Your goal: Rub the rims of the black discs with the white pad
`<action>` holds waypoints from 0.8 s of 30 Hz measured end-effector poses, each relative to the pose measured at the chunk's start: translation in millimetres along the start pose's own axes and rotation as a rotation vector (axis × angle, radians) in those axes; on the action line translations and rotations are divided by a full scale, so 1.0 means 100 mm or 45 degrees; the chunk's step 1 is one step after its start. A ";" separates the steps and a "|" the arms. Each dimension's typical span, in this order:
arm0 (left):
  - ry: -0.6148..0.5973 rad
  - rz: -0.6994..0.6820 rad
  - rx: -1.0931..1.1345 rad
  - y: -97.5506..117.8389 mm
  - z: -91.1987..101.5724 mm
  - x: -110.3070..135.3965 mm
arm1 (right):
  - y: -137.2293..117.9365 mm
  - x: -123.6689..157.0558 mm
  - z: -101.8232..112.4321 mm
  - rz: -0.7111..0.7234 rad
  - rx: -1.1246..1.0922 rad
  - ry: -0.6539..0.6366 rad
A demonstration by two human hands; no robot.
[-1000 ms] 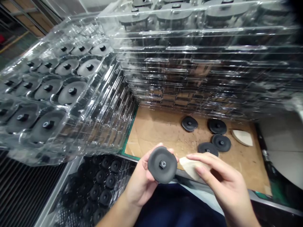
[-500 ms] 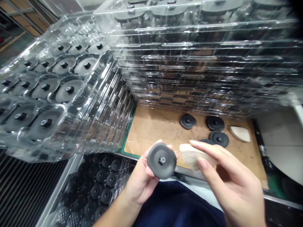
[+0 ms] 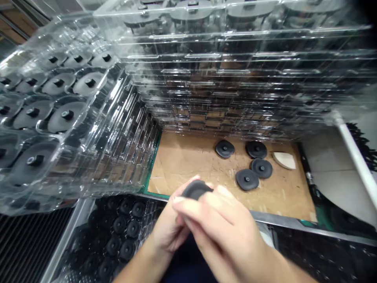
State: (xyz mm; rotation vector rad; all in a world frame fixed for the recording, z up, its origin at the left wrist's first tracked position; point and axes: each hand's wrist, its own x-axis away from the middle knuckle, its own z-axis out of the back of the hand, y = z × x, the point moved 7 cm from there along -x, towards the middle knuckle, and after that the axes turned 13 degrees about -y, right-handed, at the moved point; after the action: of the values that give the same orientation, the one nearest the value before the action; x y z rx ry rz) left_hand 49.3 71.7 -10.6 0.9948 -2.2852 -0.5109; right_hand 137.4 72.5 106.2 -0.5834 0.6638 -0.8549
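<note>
My left hand (image 3: pixel 166 226) grips a round black plastic disc (image 3: pixel 196 189) by its edge, below the front edge of the cardboard. Over the disc lies my right hand (image 3: pixel 229 228), its fingers bent and hiding the disc's middle. A small part of a pale wedge-shaped pad (image 3: pixel 224 191) shows behind the right knuckles; the rest is covered by that hand. Several similar discs with a central stub lie on the cardboard (image 3: pixel 182 165), among them a near disc (image 3: pixel 247 179). A second pale wedge-shaped pad (image 3: pixel 284 160) rests to their right.
A stack of clear plastic trays (image 3: pixel 97 137) filled with black discs rises at the left. Another tall tray stack (image 3: pixel 212 67) stands behind the cardboard. Lower left, a tray of discs (image 3: pixel 119 224) sits below bench level. A white bar (image 3: pixel 356 145) slants at the right.
My right hand has moved left with the pale pad onto the disc, covering much of it. The disc is tilted in my left hand. The camera view has shifted a little.
</note>
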 end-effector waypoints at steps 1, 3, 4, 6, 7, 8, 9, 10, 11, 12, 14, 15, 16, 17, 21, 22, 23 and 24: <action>-0.013 -0.005 0.017 0.01 0.02 0.00 | 0.02 0.05 -0.02 -0.019 -0.070 -0.084; -0.045 -0.016 0.055 0.03 0.04 0.01 | 0.10 0.18 0.00 -0.138 -0.075 -0.171; -0.054 -0.021 0.075 0.03 0.04 0.01 | 0.14 0.23 0.03 -0.211 -0.002 -0.175; -0.054 -0.033 0.117 0.03 0.02 0.00 | 0.17 0.26 0.11 -0.295 0.193 -0.104; -0.056 -0.035 0.137 0.03 0.01 0.00 | 0.16 0.23 0.14 -0.283 0.287 -0.056; -0.060 -0.025 0.154 0.03 -0.02 -0.01 | 0.13 0.18 0.16 -0.226 0.351 -0.014; -0.073 -0.008 0.163 0.02 -0.04 -0.01 | 0.10 0.11 0.17 -0.139 0.362 0.012; -0.093 0.003 0.163 0.02 -0.07 -0.01 | 0.10 0.03 0.17 -0.048 0.318 0.018; -0.118 0.012 0.155 0.03 -0.09 0.00 | 0.12 -0.03 0.16 0.014 0.231 0.003; -0.145 0.017 0.151 0.04 -0.10 0.00 | 0.18 -0.07 0.15 0.026 0.127 -0.017; -0.209 0.004 0.174 0.05 -0.12 0.03 | 0.39 -0.07 0.15 -0.091 -0.051 -0.007; -0.237 -0.001 0.199 0.05 -0.12 0.04 | 0.52 -0.02 0.14 -0.196 -0.104 0.020; -0.259 -0.001 0.233 0.04 -0.11 0.06 | 0.64 0.07 0.12 -0.305 -0.139 0.050; -0.276 -0.004 0.268 0.03 -0.11 0.07 | 0.75 0.18 0.07 -0.412 -0.173 0.061; -0.280 -0.022 0.327 0.01 -0.08 0.10 | 1.07 0.70 -0.35 -0.745 -0.277 -0.066; -0.280 -0.017 0.328 0.00 -0.08 0.09 | 1.12 0.80 -0.44 -0.778 -0.286 -0.105; -0.281 -0.007 0.326 0.00 -0.08 0.09 | 1.15 0.88 -0.51 -0.795 -0.287 -0.129; -0.285 0.003 0.325 0.00 -0.09 0.08 | 1.16 0.93 -0.53 -0.808 -0.279 -0.132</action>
State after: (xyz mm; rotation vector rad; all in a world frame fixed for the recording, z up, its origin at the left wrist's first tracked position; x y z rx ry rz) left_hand 50.9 64.5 -0.8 1.1030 -2.6002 -0.3497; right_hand 200.1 47.0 -35.9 -1.0598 0.4807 -1.3384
